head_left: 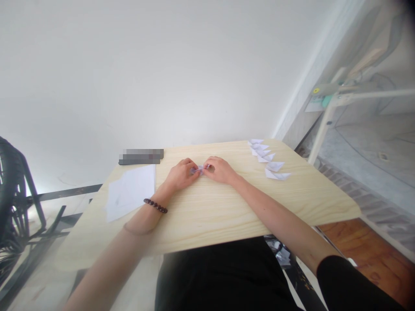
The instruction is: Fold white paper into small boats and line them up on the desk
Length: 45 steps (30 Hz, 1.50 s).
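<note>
A small piece of folded white paper is pinched between my two hands, just above the middle of the table. My left hand, with a dark beaded bracelet on its wrist, grips the paper's left end with thumb and fingers closed. At the other end, my right hand pinches it between thumb and forefinger. Fingers cover much of the paper, so its exact shape is hidden. Off to the right stand several folded paper shapes with pointed ends, lined up in a slanting row.
On the left of the pale wooden table lies a stack of white paper sheets. Behind it sits a dark, pixelated object. A white wall rises at the back. A white metal frame stands to the right.
</note>
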### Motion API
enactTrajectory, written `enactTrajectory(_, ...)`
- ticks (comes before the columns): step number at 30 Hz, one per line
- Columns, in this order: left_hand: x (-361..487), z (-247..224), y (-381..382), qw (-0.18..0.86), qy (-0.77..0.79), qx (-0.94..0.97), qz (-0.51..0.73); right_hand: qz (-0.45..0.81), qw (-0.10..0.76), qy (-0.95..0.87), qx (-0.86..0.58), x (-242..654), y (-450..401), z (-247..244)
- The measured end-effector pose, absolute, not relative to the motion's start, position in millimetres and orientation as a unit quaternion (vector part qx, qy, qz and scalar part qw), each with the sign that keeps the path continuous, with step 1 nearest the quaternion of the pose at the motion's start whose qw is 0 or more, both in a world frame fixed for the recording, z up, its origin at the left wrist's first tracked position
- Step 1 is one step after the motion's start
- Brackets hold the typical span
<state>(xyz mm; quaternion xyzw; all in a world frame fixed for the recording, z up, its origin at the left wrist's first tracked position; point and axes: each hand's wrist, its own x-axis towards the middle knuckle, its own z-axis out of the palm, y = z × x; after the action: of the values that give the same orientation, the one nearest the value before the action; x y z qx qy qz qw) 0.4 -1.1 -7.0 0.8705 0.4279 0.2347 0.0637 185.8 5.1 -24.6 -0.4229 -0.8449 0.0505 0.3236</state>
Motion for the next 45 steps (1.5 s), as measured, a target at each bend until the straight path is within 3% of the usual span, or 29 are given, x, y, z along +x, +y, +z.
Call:
enactTrajectory(17, 9, -10, -4, 0.049, 0.458, 0.859, 0.224, 0.008, 0.267, -0.834, -0.482, 176, 1, -27)
enactTrajectory(35, 10, -13, -2, 0.041, 0.468, 0.853, 0.226, 0.009, 0.264, -0.829, -0.493, 175, 2, -28)
enactTrajectory(45, -1, -18, 11, 0.116, 0.461, 0.827, 0.299, 0.114, 0.357, -0.802, -0.465, 193, 12, -28)
